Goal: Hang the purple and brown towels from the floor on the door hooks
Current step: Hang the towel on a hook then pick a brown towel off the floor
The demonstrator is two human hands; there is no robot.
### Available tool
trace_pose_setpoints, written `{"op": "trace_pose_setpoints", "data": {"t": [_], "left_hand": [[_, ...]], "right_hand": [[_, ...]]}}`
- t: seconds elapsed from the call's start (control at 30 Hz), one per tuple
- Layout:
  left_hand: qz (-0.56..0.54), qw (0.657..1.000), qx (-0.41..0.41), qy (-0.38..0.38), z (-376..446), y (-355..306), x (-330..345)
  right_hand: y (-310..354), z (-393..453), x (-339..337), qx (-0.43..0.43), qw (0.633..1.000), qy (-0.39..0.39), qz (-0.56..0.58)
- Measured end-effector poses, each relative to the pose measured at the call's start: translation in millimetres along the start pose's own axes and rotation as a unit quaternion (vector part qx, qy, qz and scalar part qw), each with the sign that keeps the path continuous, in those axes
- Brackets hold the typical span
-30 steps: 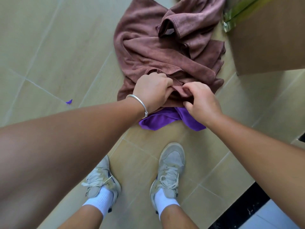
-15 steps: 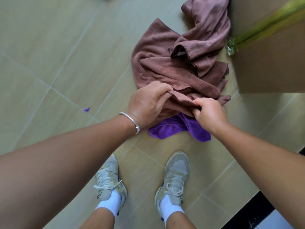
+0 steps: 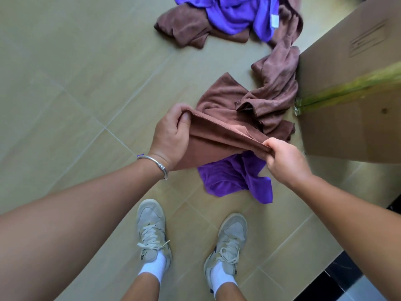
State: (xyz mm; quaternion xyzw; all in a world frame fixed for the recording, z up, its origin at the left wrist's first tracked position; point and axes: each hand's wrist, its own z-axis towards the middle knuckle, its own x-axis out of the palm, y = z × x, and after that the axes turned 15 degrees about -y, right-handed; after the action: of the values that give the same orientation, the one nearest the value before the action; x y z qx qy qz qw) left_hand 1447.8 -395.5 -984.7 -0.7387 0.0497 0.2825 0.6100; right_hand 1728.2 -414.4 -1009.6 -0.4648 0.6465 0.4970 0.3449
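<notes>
1. Nearest to us, our shoes (image 3: 152, 231) stand on the tiled floor (image 3: 65, 83), and both forearms reach forward and down over them toward the towels.

2. Our left hand (image 3: 169, 133) and right hand (image 3: 286, 161) are held apart, each clamped on one end of the same hem of the brown towel (image 3: 219, 135). The left curls its fingers over the edge; the right pinches it between thumb and fingers.

3. The stretched hem is the towel's long axis right now: it runs from the left hand, slightly farther from us, to the right hand, slightly nearer. The rest of the cloth trails away from us onto the floor, so we judge that the coming lift must go up and toward us to clear it.

4. Just beneath that hem, between the hands and our feet, the purple towel (image 3: 234, 179) lies crumpled on the floor, nearer the right hand.

5. Farther off, more brown cloth bunches against the cardboard box (image 3: 347, 94) on our right.

6. Farthest away lies a second heap (image 3: 227, 20) of brown and purple towels. No door hooks are in view.
</notes>
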Motion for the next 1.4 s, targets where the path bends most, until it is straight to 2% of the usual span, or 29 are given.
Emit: {"op": "trace_pose_setpoints", "data": {"t": [0.1, 0.17, 0.37, 0.5, 0.67, 0.87, 1.0, 1.13, 1.23, 1.4], "left_hand": [[-0.050, 0.998, -0.045, -0.007, 8, -15, -21], [-0.063, 0.997, -0.045, -0.009, 14, -27, -37], [-0.065, 0.993, -0.029, -0.092, 51, -64, -100], [-0.066, 0.988, -0.012, -0.139, 81, -101, -146], [-0.050, 0.982, 0.013, -0.182, 116, -144, -210], [-0.030, 0.971, 0.010, -0.237, 140, -181, -291], [-0.045, 0.969, 0.012, -0.241, 147, -204, -348], [-0.040, 0.973, 0.013, -0.225, 146, -227, -405], [-0.013, 0.971, 0.017, -0.240, 143, -246, -447], [0.042, 0.971, 0.025, -0.235, 137, -266, -519]], "right_hand": [[14, 5, -24, 0.002, 1.000, 0.012, -0.022], [27, 11, -44, 0.000, 0.999, 0.009, -0.034], [80, 35, -111, -0.029, 0.996, -0.078, -0.021], [128, 52, -155, -0.018, 0.994, -0.105, 0.029], [193, 67, -213, -0.082, 0.985, -0.137, 0.065], [276, 76, -290, -0.150, 0.967, -0.203, 0.040], [331, 73, -337, -0.176, 0.955, -0.233, 0.040], [379, 66, -374, -0.247, 0.942, -0.225, 0.038], [412, 61, -394, -0.287, 0.937, -0.199, 0.013], [468, 51, -424, -0.304, 0.936, -0.179, -0.006]]}}
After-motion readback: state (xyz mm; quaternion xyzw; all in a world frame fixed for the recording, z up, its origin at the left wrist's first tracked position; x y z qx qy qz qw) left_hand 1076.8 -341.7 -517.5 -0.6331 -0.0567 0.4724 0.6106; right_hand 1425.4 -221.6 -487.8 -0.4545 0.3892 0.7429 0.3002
